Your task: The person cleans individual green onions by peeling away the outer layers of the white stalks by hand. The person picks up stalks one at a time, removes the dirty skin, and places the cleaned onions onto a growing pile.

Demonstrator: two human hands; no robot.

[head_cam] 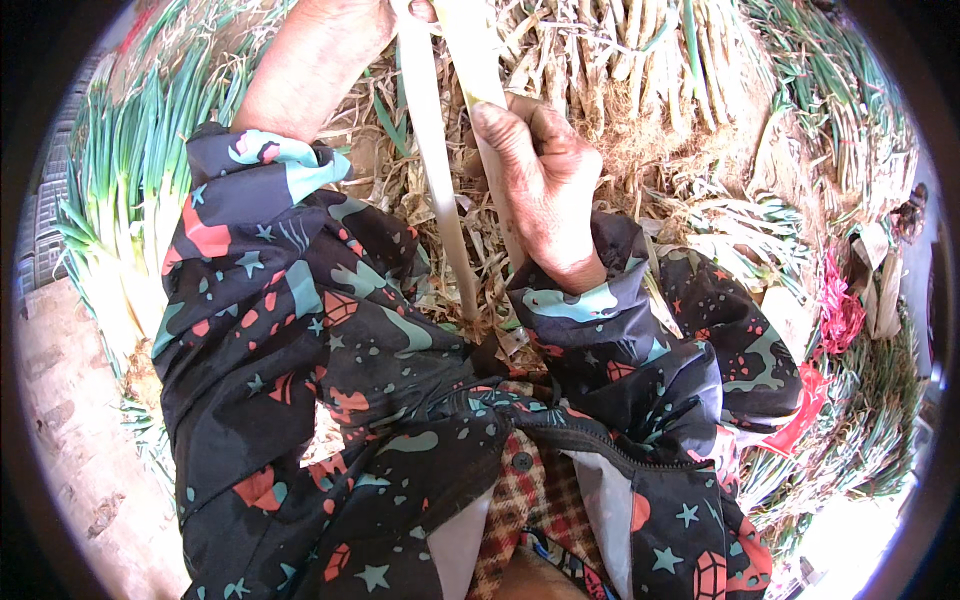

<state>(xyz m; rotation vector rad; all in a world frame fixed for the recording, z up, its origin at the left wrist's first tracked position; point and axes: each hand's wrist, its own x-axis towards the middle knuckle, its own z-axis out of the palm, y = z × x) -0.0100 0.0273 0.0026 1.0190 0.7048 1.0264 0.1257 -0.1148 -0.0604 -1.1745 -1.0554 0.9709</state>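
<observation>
Two long white leek or large green onion stalks stand side by side before me. My right hand (551,165) is closed around the right stalk (469,52), its thumb along the front. The left stalk (435,165) runs down to a rooted end between my knees. At the top edge, my left hand (367,19) is partly cut off by the frame; a fingertip shows between the stalks, and the hand seems to grip the left stalk. The stalks' upper ends are out of view. Dry peeled leaves (405,202) lie beneath.
Green onions with green tops (142,165) stand at the left beside a pale paved floor (82,435). Unpeeled onions with dry roots (645,52) lie ahead. More bundles (832,112) are piled at the right, near crumpled red plastic (840,307).
</observation>
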